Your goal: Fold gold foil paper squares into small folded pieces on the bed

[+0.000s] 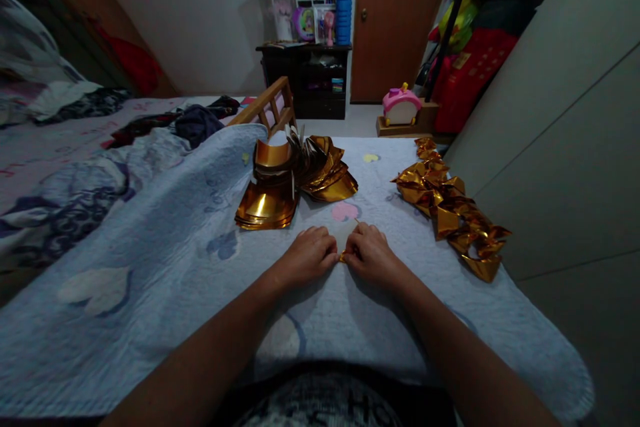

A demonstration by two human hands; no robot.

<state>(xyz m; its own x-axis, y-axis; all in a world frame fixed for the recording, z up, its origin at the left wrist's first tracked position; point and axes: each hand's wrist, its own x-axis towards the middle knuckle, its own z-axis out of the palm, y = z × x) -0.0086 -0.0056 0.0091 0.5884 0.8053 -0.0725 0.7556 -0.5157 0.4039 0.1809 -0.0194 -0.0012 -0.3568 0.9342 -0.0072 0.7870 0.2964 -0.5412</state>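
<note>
Gold paper [343, 255], a small piece whose pale side faces up, lies on the blue quilt [150, 293] covering the bed, near the person's side of it, with only a sliver of its shiny face showing between the two hands. Both hands rest knuckles up on the quilt, almost touching. The left hand [310, 252] presses and pinches the sheet's left edge with its fingers [327, 255] curled down; the right hand [371, 251] does the same on the right edge. Just beyond the hands, toward the far edge of the bed, sits a stack of flat gold sheets [267, 205] with curled ones [325, 170] heaped behind it. Along the right edge runs a row of folded gold pieces [450, 203].
</note>
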